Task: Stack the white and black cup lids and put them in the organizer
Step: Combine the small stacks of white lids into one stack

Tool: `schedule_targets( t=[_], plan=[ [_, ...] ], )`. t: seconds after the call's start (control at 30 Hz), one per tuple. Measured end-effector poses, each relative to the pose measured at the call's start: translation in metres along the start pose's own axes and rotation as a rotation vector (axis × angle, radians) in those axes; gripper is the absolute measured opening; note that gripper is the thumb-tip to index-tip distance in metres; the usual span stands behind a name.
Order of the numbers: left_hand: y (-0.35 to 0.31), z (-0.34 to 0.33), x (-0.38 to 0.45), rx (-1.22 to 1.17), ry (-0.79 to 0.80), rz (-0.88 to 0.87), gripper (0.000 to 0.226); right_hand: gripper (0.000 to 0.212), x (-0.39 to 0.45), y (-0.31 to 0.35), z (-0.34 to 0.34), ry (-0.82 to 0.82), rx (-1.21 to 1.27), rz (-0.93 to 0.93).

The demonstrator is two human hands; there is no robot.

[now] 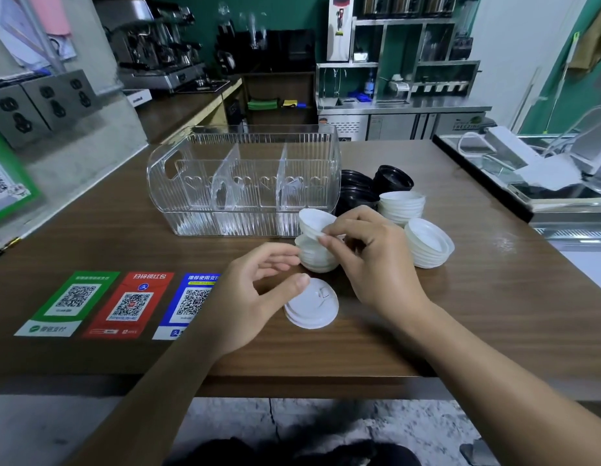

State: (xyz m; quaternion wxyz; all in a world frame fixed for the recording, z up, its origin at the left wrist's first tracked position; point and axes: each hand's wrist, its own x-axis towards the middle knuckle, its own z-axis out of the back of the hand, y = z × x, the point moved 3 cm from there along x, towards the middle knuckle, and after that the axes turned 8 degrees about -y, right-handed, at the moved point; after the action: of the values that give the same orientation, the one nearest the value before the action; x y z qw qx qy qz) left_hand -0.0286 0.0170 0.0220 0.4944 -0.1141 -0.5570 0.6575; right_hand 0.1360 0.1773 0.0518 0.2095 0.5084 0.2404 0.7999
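White lid [314, 223] tilted, pinched by right hand [376, 260] fingers above stack [317, 257]; left hand [258, 294] fingers apart.

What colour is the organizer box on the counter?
The organizer is clear, see-through plastic with ribbed walls and heart cut-outs, seen in the head view.

A: So how was the counter [426, 331] laid out?

B: The organizer [243, 183] was set toward the back. Lid stacks [428, 243] were piled just right of it, with more lids [391, 179] behind those.

A: And up front?

B: A small stack [317, 255] was parked right before the organizer, a flat pair [312, 309] nearer still. QR stickers [124, 304] were stuck down left of that.
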Motion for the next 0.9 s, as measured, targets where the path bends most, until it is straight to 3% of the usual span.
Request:
schedule_targets(
  t=[0.13,0.33,0.5,0.7,0.83,0.9],
  plan=[
    [-0.001,0.003,0.0,-0.075,-0.091,0.008,0.041,0.005,-0.002,0.002,0.005,-0.022,0.153,-0.117],
    [-0.007,0.001,-0.002,-0.127,-0.123,-0.036,0.084,0.01,-0.012,0.007,0.004,0.061,0.642,-0.443],
    [-0.01,-0.001,-0.002,-0.123,-0.108,-0.075,0.091,0.023,-0.025,0.01,-0.001,0.191,0.931,-0.673],
    [-0.006,0.002,-0.001,-0.05,-0.128,-0.096,0.078,0.033,-0.025,0.009,0.001,0.244,0.904,-0.61],
    [-0.006,0.004,-0.002,-0.029,-0.094,-0.07,0.075,0.051,-0.024,0.004,0.01,0.236,0.69,-0.423],
    [-0.005,0.005,-0.003,-0.005,-0.062,-0.063,0.072,0.05,-0.027,0.002,0.015,0.236,0.538,-0.302]
  ],
)
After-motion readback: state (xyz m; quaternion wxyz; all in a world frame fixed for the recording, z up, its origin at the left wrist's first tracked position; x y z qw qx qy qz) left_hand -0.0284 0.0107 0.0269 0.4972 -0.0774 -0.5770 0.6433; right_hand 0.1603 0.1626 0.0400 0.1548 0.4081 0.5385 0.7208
